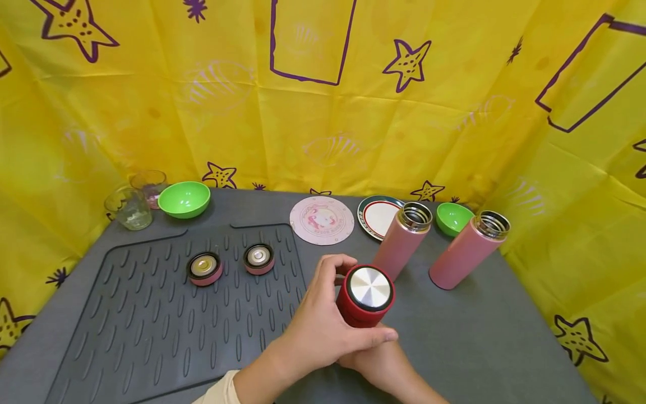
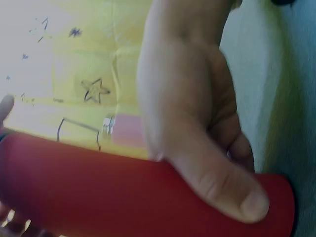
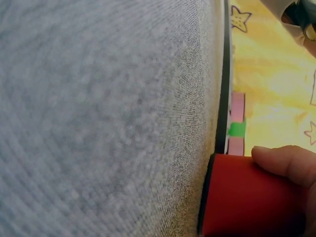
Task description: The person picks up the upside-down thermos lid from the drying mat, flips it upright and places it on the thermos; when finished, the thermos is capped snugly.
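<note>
A red insulated bottle [image 1: 354, 315] stands upright in front of me, its lid [image 1: 370, 287] topped with a brushed silver disc. My left hand [image 1: 323, 322] curls round the bottle at its lid end, thumb on the near side. Lower down, my right hand [image 1: 370, 359] grips the body, partly hidden behind the left; in the left wrist view its thumb [image 2: 232, 192] lies along the red wall near the base. The right wrist view shows the bottle's dark-rimmed base close over the grey tabletop [image 3: 98, 123]. Just beyond stand two pink bottles [image 1: 396, 252] without lids, their steel mouths bare.
Two pink-sided lids [image 1: 204, 268] lie upside down on a dark ribbed mat [image 1: 151, 325] at left. Along the back are glass cups [image 1: 130, 210], a green bowl [image 1: 184, 199], a pink round mat [image 1: 322, 220], a plate [image 1: 375, 216] and another green bowl [image 1: 451, 219], before a yellow curtain.
</note>
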Demonstrator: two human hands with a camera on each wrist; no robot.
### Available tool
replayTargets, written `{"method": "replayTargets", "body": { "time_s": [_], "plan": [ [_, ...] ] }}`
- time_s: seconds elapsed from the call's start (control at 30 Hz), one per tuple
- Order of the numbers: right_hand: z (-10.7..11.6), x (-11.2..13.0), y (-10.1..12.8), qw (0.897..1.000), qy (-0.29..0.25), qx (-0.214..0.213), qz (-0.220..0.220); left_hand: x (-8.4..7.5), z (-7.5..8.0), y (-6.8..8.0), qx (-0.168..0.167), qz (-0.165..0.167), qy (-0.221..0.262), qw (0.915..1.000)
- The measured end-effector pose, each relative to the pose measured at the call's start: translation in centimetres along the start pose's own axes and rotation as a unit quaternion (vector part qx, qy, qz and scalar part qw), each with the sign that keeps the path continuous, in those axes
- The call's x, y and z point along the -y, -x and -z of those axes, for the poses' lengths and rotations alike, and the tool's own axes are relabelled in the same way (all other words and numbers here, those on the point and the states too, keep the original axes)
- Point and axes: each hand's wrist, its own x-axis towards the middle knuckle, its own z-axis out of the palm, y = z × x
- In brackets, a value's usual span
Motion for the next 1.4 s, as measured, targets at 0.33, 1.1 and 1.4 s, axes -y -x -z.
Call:
{"method": "replayTargets", "body": {
  "time_s": [0.33, 1.1, 1.4],
  "plan": [
    [0.0, -0.3, -0.1, 1.0, -0.028, -0.006, 0.001, -0.2, -0.1, -0.3, -0.091, -0.084, -0.079, 0.9891],
    [0.2, -0.3, -0.2, 0.999, -0.022, -0.005, 0.046, -0.5, -0.9, 0.1, -0.085, -0.017, -0.053, 0.9948],
    [0.4, -0.1, -0.2, 1.0, 0.0, 0.002, -0.016, 0.4, 0.8, -0.8, -0.002, -0.088, 0.017, 0.9959]
  ]
}}
